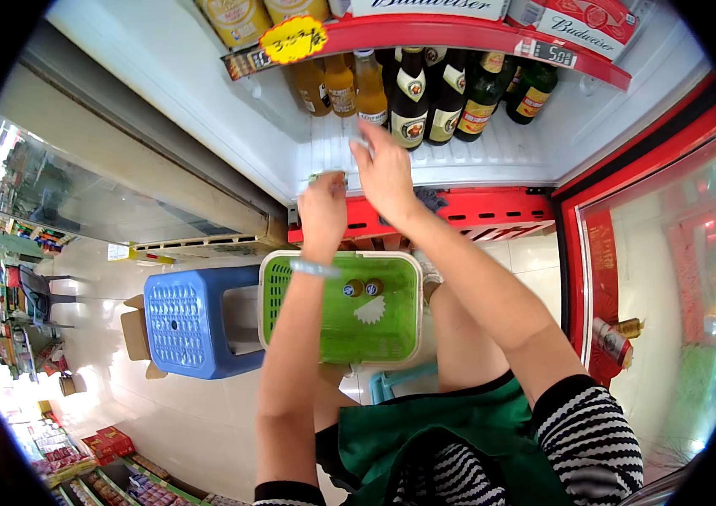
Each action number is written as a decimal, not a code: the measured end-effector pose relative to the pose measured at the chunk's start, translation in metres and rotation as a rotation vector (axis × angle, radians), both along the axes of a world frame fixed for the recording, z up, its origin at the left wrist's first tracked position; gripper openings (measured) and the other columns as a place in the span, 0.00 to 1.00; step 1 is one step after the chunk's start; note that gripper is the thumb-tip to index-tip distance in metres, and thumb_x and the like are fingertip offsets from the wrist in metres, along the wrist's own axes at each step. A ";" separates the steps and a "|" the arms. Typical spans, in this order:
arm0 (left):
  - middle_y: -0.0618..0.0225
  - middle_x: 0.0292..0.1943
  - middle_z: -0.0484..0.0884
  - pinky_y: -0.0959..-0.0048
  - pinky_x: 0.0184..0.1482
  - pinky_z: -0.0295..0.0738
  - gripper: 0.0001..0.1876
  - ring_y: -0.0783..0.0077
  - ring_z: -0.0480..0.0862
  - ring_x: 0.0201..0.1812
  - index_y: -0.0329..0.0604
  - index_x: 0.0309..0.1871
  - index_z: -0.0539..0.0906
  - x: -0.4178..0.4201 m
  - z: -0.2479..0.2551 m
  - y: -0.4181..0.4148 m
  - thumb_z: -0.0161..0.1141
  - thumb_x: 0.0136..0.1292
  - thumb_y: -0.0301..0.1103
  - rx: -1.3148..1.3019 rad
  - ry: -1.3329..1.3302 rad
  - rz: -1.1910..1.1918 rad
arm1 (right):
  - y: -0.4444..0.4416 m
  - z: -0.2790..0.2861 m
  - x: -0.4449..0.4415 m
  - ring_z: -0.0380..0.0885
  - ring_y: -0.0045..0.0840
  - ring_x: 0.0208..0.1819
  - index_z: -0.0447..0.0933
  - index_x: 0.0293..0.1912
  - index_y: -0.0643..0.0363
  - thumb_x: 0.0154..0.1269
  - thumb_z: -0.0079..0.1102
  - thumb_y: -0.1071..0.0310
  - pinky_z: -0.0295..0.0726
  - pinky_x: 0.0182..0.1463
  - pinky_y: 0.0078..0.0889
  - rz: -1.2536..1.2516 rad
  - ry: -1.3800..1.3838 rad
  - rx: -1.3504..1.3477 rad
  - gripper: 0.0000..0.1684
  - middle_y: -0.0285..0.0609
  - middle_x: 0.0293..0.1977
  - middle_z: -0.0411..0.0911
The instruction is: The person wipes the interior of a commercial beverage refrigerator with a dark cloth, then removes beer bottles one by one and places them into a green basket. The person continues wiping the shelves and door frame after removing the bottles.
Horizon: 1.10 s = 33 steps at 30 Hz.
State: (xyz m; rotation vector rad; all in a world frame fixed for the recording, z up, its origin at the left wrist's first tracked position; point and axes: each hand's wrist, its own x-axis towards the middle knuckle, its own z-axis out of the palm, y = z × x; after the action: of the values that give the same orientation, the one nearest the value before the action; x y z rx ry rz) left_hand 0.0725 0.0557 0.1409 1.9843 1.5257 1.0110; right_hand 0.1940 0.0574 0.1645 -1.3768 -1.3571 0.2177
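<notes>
My left hand (323, 212) is at the front edge of the cooler's bottom shelf (490, 155), fingers curled beside a small greenish item (320, 177). Blur hides whether I grip it. My right hand (386, 174) reaches over that shelf, thumb and fingers apart. Its fingertips overlap the lower part of a clear glass bottle of amber drink (370, 88); contact is unclear. Right of it stand dark beer bottles (409, 101) with cream labels and green beer bottles (476, 104) with yellow-red labels. Amber bottles (339, 88) stand to the left.
Below my arms is a green plastic basket (332, 341) with two capped bottles (363, 288) and a jagged white card (370, 311). A blue plastic stool (174, 322) stands left. Budweiser cartons (585, 28) fill the upper shelf. The red-framed glass door (585, 253) hangs open right. A dark cloth (430, 199) lies on the red sill.
</notes>
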 end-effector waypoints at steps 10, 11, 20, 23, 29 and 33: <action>0.47 0.47 0.81 0.60 0.50 0.74 0.19 0.45 0.79 0.49 0.37 0.54 0.73 0.071 0.083 0.124 0.55 0.63 0.39 0.063 -0.248 -0.101 | 0.091 0.064 0.021 0.64 0.57 0.56 0.62 0.56 0.73 0.64 0.51 0.65 0.62 0.61 0.50 0.033 0.251 -0.016 0.26 0.67 0.52 0.67; 0.46 0.48 0.80 0.60 0.51 0.73 0.20 0.45 0.79 0.50 0.38 0.54 0.73 0.074 0.082 0.127 0.54 0.63 0.40 0.039 -0.233 -0.107 | 0.094 0.065 0.023 0.65 0.57 0.55 0.63 0.55 0.73 0.63 0.51 0.65 0.63 0.60 0.50 0.032 0.238 -0.066 0.26 0.66 0.52 0.68; 0.45 0.39 0.80 0.59 0.45 0.74 0.11 0.43 0.79 0.43 0.34 0.41 0.76 0.058 0.075 0.096 0.57 0.56 0.29 0.244 -0.097 -0.141 | 0.056 0.059 0.016 0.75 0.48 0.47 0.75 0.48 0.64 0.56 0.56 0.72 0.73 0.53 0.41 -0.046 0.026 -0.002 0.19 0.56 0.44 0.76; 0.47 0.36 0.79 0.58 0.42 0.73 0.09 0.43 0.78 0.40 0.33 0.39 0.77 0.045 0.072 0.067 0.57 0.53 0.24 0.419 -0.141 -0.119 | 0.029 0.066 0.009 0.76 0.46 0.44 0.76 0.46 0.63 0.54 0.58 0.74 0.75 0.49 0.40 0.031 -0.050 0.019 0.18 0.52 0.41 0.77; 0.50 0.32 0.77 0.57 0.39 0.72 0.12 0.44 0.77 0.36 0.33 0.37 0.77 -0.008 0.092 -0.035 0.54 0.46 0.16 0.351 -0.065 -0.048 | -0.058 0.074 -0.015 0.76 0.46 0.38 0.74 0.44 0.61 0.56 0.58 0.72 0.78 0.42 0.42 0.307 -0.149 0.099 0.14 0.50 0.38 0.74; 0.51 0.30 0.77 0.59 0.36 0.73 0.13 0.47 0.78 0.33 0.32 0.37 0.77 -0.059 0.065 -0.082 0.54 0.44 0.15 0.202 -0.052 0.007 | -0.094 0.049 -0.054 0.76 0.46 0.38 0.73 0.47 0.61 0.56 0.59 0.72 0.78 0.41 0.42 0.468 -0.162 -0.017 0.17 0.50 0.39 0.72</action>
State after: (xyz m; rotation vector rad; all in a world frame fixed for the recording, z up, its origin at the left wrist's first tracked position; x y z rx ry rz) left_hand 0.0136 -0.0266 0.2060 2.0698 1.4537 1.2533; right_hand 0.1397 -0.0368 0.2139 -1.0903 -1.8071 0.4358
